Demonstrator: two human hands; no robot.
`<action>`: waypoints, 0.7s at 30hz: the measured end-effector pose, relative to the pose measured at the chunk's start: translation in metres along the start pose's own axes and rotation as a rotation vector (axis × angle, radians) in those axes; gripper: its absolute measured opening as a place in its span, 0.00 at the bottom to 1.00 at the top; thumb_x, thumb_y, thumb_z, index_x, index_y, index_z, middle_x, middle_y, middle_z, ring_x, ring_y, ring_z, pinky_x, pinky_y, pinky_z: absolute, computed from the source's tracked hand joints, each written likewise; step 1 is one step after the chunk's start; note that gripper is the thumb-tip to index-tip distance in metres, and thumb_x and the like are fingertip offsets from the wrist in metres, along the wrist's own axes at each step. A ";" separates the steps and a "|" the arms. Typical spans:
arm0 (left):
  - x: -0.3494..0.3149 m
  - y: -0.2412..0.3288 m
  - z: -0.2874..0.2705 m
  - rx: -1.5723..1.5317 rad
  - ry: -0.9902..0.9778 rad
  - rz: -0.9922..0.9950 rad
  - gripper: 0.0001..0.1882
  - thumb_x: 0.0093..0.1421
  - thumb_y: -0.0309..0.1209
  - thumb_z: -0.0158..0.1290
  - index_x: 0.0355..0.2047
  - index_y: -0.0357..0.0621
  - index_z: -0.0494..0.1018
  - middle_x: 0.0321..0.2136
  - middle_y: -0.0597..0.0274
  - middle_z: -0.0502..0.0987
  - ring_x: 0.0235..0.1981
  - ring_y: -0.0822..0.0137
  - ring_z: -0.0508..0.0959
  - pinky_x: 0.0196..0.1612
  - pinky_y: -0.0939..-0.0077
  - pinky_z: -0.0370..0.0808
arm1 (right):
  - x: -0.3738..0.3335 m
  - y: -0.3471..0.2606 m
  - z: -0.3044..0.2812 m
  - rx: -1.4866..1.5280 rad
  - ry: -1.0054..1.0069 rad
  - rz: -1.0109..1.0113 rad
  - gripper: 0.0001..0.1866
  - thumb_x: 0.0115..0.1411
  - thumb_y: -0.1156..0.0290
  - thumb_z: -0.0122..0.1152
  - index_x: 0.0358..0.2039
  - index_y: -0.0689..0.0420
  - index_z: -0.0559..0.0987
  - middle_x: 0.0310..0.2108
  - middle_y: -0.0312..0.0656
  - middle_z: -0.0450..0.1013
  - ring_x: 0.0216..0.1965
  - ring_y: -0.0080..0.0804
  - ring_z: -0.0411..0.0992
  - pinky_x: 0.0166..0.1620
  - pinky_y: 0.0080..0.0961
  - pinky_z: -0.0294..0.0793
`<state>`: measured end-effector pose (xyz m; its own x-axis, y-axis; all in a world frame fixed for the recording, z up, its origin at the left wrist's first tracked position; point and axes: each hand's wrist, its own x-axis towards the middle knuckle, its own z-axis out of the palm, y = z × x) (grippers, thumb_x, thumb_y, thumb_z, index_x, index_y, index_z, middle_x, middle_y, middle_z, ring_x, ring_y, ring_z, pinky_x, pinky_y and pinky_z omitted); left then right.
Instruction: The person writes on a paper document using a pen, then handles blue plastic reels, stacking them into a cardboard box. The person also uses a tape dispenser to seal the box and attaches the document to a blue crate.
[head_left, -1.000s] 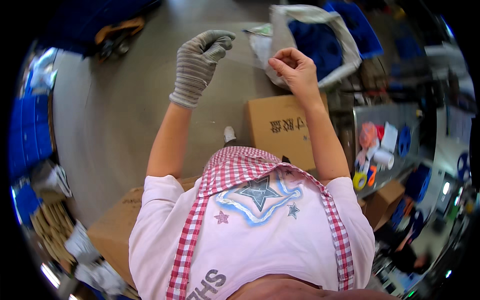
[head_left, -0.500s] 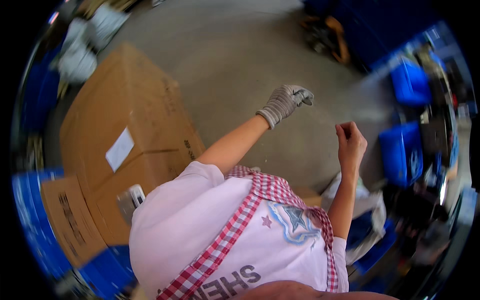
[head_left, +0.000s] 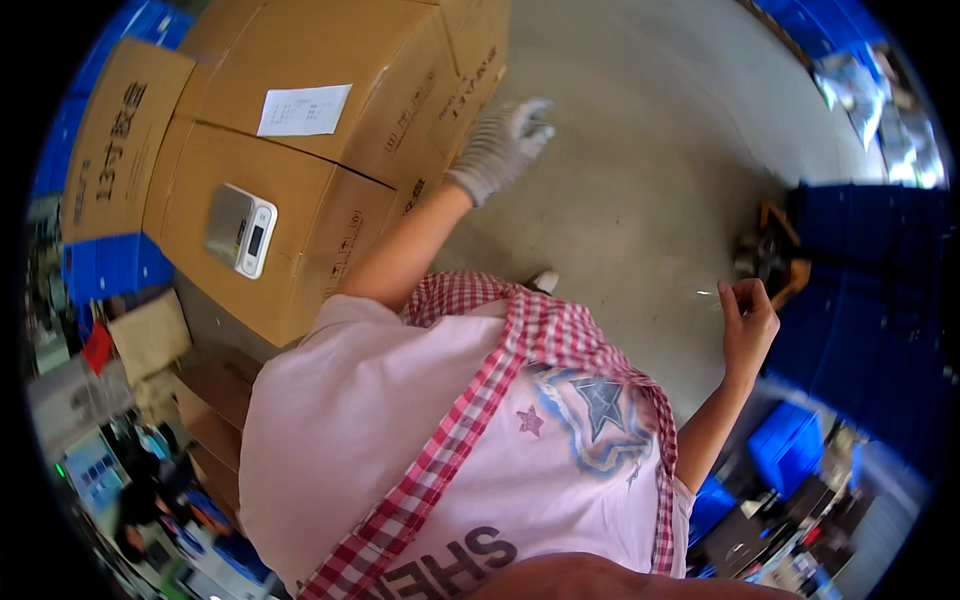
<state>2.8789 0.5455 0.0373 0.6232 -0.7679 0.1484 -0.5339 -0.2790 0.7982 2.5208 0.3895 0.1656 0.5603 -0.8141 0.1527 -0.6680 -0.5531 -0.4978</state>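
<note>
My left hand (head_left: 503, 147), in a grey-white knitted glove, is held out over the floor beside a large brown carton (head_left: 290, 45). Its fingers are loosely bent and apart, with nothing seen in them. My right hand (head_left: 748, 325) is bare and stretched out to the right, thumb and forefinger pinched together. A tiny pale glint shows by its fingertips, too small to name. On top of the carton lie a white sheet of paper (head_left: 304, 110) and a small white kitchen scale (head_left: 256, 240) with a metal plate.
Blue crates (head_left: 870, 330) are stacked at the right behind a pallet jack (head_left: 775, 255). A blue bin (head_left: 787, 448) stands at lower right. White sacks (head_left: 850, 95) lie at the far right. Another person (head_left: 150, 530) is at lower left, near a screen (head_left: 95, 470).
My view has turned, and the carton, scale and crates have shifted across it. My left hand's fingers have loosened. My right hand has moved outward to the right, still pinched.
</note>
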 end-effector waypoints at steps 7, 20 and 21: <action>-0.012 -0.131 -0.204 0.599 0.486 -0.418 0.47 0.54 0.52 0.65 0.65 0.35 0.61 0.57 0.38 0.73 0.59 0.44 0.73 0.61 0.56 0.71 | 0.160 -0.099 0.028 0.002 -0.213 -0.566 0.15 0.52 0.71 0.75 0.26 0.61 0.74 0.22 0.42 0.71 0.21 0.32 0.71 0.27 0.26 0.70; 0.013 -0.233 -0.330 0.695 0.254 -1.077 0.49 0.50 0.49 0.70 0.66 0.41 0.62 0.61 0.42 0.70 0.62 0.46 0.70 0.62 0.55 0.70 | 0.304 -0.277 0.119 0.121 -0.406 -0.972 0.16 0.47 0.74 0.78 0.25 0.61 0.73 0.22 0.38 0.69 0.23 0.27 0.70 0.27 0.25 0.69; 0.011 -0.237 -0.335 0.610 0.175 -1.109 0.46 0.50 0.48 0.70 0.65 0.41 0.64 0.61 0.42 0.70 0.62 0.46 0.71 0.61 0.55 0.70 | 0.314 -0.292 0.124 0.110 -0.397 -1.030 0.17 0.46 0.72 0.78 0.25 0.59 0.73 0.22 0.38 0.69 0.22 0.28 0.70 0.26 0.25 0.69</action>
<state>3.2043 0.7963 0.0452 0.9432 0.1183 -0.3104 0.1726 -0.9730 0.1536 2.9528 0.3179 0.2529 0.9529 0.1516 0.2626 0.2439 -0.8979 -0.3665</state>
